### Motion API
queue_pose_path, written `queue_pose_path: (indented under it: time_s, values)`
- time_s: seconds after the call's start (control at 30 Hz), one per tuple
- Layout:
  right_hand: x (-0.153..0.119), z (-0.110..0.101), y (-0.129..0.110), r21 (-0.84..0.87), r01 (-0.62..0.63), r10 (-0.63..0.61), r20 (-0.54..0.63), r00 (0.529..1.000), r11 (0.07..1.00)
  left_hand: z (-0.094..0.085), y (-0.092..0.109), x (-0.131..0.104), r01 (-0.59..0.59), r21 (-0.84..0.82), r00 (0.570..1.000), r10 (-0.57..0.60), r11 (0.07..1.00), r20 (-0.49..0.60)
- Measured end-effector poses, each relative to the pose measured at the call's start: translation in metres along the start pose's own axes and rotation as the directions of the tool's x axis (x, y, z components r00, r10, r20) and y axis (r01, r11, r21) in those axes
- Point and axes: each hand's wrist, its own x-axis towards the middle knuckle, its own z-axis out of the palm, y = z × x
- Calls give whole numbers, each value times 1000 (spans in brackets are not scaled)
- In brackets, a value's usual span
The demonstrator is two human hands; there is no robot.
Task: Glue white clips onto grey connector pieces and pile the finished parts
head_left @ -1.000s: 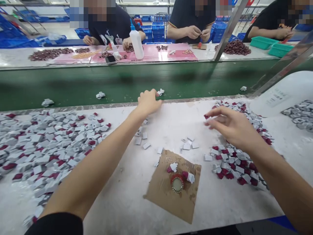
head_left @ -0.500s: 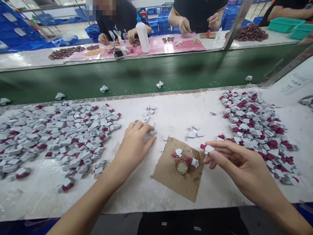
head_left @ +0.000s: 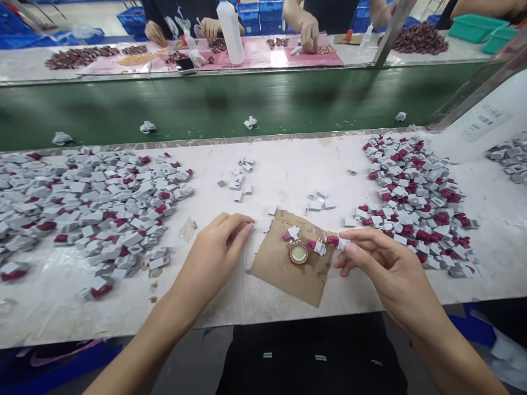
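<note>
My right hand (head_left: 381,260) pinches a small white-and-maroon plastic piece (head_left: 336,242) by its white end, over the right edge of a cardboard square (head_left: 286,280). My left hand (head_left: 218,258) is closed just left of the cardboard, thumb and forefinger together. Only a speck of a small pale piece (head_left: 253,225) shows at its fingertips. On the cardboard lie a round cap with a ridged rim (head_left: 298,253), a white-and-maroon piece (head_left: 291,233) behind it and another such piece (head_left: 317,247) to its right. Wet marks stain the cardboard.
Heaps of white-and-maroon pieces lie on the left (head_left: 111,197) and right (head_left: 415,203). Loose white pieces (head_left: 242,178) sit in between. A large white bottle (head_left: 486,123) leans at right. Beyond the green conveyor belt (head_left: 197,101), co-workers' hands (head_left: 308,33) handle small parts.
My left hand has drawn back from the loose white pieces toward the cardboard, its fingers closing together. My right hand has brought its piece nearer the cardboard. The camera view has tilted down.
</note>
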Motion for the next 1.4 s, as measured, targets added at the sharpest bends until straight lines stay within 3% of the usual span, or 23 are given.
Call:
queue_pose_path:
  time_s: [0.23, 0.4, 0.57, 0.87, 1.07, 1.17, 1.3, 1.4]
  values:
    - [-4, 13, -10, -20, 13, -12, 37, 999, 1000, -1, 3, 9, 107, -9, 994, -107, 994, -28]
    - [-10, 22, -6, -190, 108, -107, 15, 994, 976, 1, 5, 16, 83, 19, 996, -82, 996, -46]
    - [-16, 25, 5, -225, 184, -189, -1, 982, 957, -2, 4, 3, 33, -36, 999, -33, 999, 6]
    - [-13, 31, 13, -257, 173, -172, 27, 985, 951, 2, -5, -2, -36, -43, 999, 36, 998, -7]
    - [-11, 31, 12, -221, 162, -159, 33, 987, 962, -6, -12, 1, -95, -82, 990, 103, 992, 98]
    - [-11, 31, 12, -205, 157, -151, 44, 988, 966, -6, -15, 1, -123, -115, 988, 132, 986, 82]
    - [-10, 31, 8, -98, 121, -120, 20, 993, 988, 1, -2, 0, -88, -311, 994, 103, 946, 32]
    - [-3, 30, 3, 48, 75, -75, 17, 997, 996, 11, 20, 3, -38, -582, 997, 66, 812, 27]
